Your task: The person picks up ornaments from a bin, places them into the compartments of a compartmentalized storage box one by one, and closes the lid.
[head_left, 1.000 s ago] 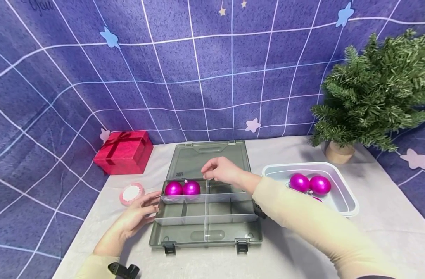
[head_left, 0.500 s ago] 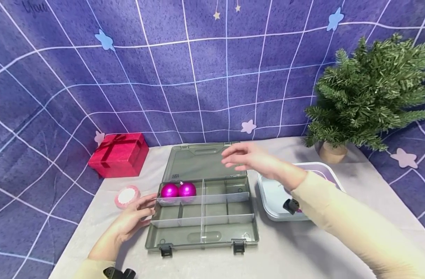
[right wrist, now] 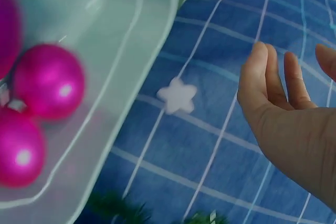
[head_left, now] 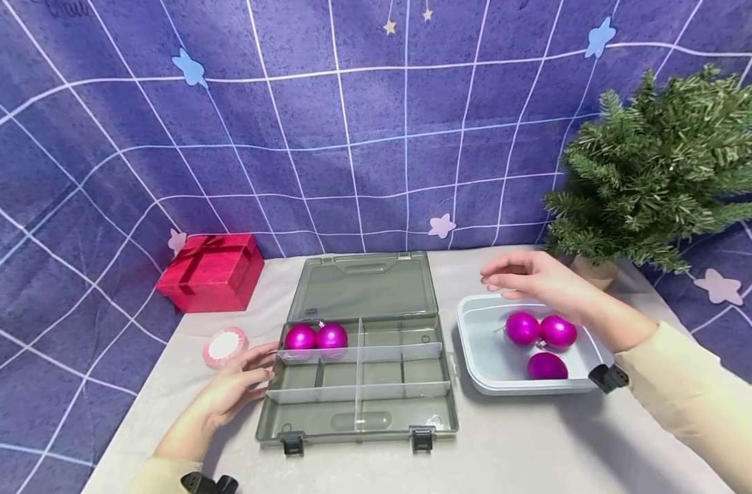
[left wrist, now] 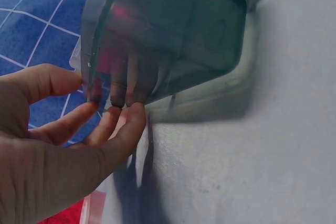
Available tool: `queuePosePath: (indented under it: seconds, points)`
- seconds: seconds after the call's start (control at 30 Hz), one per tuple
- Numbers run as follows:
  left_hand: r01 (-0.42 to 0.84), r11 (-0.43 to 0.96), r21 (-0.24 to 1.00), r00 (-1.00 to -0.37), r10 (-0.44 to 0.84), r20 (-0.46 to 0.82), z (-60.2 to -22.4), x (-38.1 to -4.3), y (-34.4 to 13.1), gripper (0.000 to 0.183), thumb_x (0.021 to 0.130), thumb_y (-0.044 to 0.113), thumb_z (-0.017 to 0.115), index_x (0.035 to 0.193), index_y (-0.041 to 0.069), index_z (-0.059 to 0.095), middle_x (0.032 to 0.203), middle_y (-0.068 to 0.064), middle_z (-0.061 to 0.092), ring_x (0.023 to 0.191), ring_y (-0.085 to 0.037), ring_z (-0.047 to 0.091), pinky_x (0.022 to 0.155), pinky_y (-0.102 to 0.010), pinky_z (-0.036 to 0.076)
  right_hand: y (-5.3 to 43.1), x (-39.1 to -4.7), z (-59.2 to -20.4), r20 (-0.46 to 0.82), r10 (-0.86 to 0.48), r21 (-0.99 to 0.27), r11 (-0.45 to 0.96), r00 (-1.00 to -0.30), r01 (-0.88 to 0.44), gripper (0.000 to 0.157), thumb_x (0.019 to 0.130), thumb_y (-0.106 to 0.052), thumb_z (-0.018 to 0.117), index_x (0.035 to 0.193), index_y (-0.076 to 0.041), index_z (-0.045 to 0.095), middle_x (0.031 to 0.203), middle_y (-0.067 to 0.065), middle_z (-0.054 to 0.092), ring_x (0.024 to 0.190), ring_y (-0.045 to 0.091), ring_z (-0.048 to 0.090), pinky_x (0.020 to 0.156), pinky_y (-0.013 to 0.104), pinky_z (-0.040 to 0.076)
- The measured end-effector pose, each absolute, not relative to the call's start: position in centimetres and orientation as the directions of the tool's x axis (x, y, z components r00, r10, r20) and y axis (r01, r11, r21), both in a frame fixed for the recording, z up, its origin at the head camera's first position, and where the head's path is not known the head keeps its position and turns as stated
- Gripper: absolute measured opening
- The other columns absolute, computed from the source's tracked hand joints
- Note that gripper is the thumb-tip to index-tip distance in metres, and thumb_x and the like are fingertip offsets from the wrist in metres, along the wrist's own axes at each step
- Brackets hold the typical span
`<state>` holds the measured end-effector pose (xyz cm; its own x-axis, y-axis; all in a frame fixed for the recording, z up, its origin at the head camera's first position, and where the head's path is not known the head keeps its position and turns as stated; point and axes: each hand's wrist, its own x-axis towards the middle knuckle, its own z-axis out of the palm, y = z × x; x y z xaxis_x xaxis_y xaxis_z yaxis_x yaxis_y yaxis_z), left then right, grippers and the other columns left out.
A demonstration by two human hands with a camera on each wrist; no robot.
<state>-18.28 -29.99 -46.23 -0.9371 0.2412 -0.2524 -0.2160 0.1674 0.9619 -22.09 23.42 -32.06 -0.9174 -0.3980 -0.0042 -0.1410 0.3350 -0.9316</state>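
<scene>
A grey translucent compartment box point(head_left: 315, 374) lies with its lid point(head_left: 363, 288) folded back. In its back left compartment sit two shiny magenta Christmas baubles point(head_left: 331, 336). My left hand point(head_left: 237, 381) rests its fingertips against the box's left side; in the left wrist view the fingers point(left wrist: 123, 135) touch the lower edge of the wall point(left wrist: 173, 40). My right hand point(head_left: 545, 285) hovers over the back of a white plastic tub point(head_left: 484, 360), fingers loosely bent and holding nothing. Three magenta baubles point(head_left: 547, 366) lie in that tub, apart from the hand; the right wrist view shows them beside it point(right wrist: 50, 82).
At the back left stands a red gift box point(head_left: 212, 274) with a dark ribbon. A pink and white round item point(head_left: 224, 348) lies beside my left hand. A small artificial Christmas tree point(head_left: 660, 171) stands at the back right, before a blue grid-patterned cloth point(head_left: 376, 165).
My right hand has moved right, from above the compartment box to above the white tub, uncovering the baubles there. The left hand has stayed at the box's side.
</scene>
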Motion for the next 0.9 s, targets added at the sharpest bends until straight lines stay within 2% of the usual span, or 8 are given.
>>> queuePosePath:
  seconds: [0.1,0.27,0.43,0.53,0.63,0.77,0.9]
  points:
    - [-0.221,0.181,0.958,-0.938,0.230,-0.259,-46.2,-18.2,-30.1,0.067,0.095,0.000,0.054,0.157,-0.006,0.027,0.155,-0.031,0.032,0.114,-0.018,0.053,0.092,-0.040,0.045,24.8,-22.1,-33.2,-0.038,-0.360,-0.913,0.392,-0.932,-0.114,0.035,0.098,-0.014,0.067,0.126,0.007,0.063,0.118,0.016,0.069,0.102,0.016,0.067,0.088,0.031,0.054]
    - [-0.215,0.186,0.959,-0.936,0.242,-0.257,-46.2,-18.2,-30.0,0.067,0.095,0.001,0.053,0.156,-0.007,0.026,0.153,-0.030,0.034,0.111,-0.019,0.053,0.092,-0.041,0.045,26.7,-22.4,-35.3,-0.067,-0.322,-0.890,0.447,-0.944,-0.089,0.036,0.098,-0.011,0.068,0.125,0.011,0.062,0.119,0.020,0.069,0.097,0.009,0.067,0.084,0.032,0.056]
    - [-0.216,0.183,0.959,-0.938,0.235,-0.256,-46.2,-18.4,-29.9,0.068,0.094,0.000,0.053,0.156,-0.007,0.026,0.152,-0.030,0.034,0.110,-0.019,0.053,0.092,-0.041,0.044,28.1,-22.5,-36.8,-0.084,-0.281,-0.853,0.517,-0.956,-0.077,0.038,0.097,-0.012,0.068,0.126,0.013,0.063,0.119,0.024,0.069,0.091,0.016,0.069,0.082,0.034,0.057]
    - [-0.215,0.177,0.960,-0.937,0.241,-0.254,-46.1,-18.4,-30.0,0.069,0.095,0.000,0.053,0.157,-0.007,0.025,0.153,-0.031,0.032,0.111,-0.019,0.053,0.093,-0.041,0.044,28.4,-22.7,-37.5,-0.073,-0.271,-0.791,0.602,-0.960,-0.110,0.038,0.096,-0.015,0.070,0.124,0.010,0.066,0.117,0.022,0.071,0.094,0.022,0.069,0.086,0.034,0.054]
    - [-0.218,0.169,0.961,-0.937,0.240,-0.255,-46.1,-18.4,-30.1,0.068,0.095,0.000,0.053,0.157,-0.006,0.025,0.154,-0.031,0.032,0.112,-0.019,0.053,0.093,-0.041,0.044,28.8,-22.9,-38.2,-0.049,-0.290,-0.726,0.667,-0.956,-0.165,0.037,0.093,-0.015,0.072,0.122,0.009,0.068,0.114,0.020,0.072,0.102,0.031,0.068,0.094,0.041,0.049]
    - [-0.220,0.167,0.961,-0.935,0.245,-0.256,-46.1,-18.3,-30.1,0.069,0.095,0.000,0.053,0.157,-0.006,0.024,0.155,-0.032,0.031,0.114,-0.018,0.054,0.094,-0.041,0.044,29.1,-23.2,-39.1,-0.048,-0.322,-0.703,0.684,-0.945,-0.197,0.040,0.089,-0.012,0.076,0.121,0.011,0.067,0.115,0.023,0.071,0.111,0.040,0.065,0.103,0.056,0.041]
    - [-0.218,0.159,0.963,-0.933,0.255,-0.253,-46.0,-18.3,-30.0,0.069,0.095,0.001,0.053,0.157,-0.007,0.024,0.156,-0.032,0.030,0.116,-0.018,0.054,0.096,-0.041,0.045,29.2,-23.2,-39.5,-0.071,-0.352,-0.709,0.676,-0.933,-0.201,0.045,0.086,-0.010,0.079,0.122,0.013,0.065,0.115,0.026,0.070,0.107,0.041,0.067,0.100,0.054,0.045]
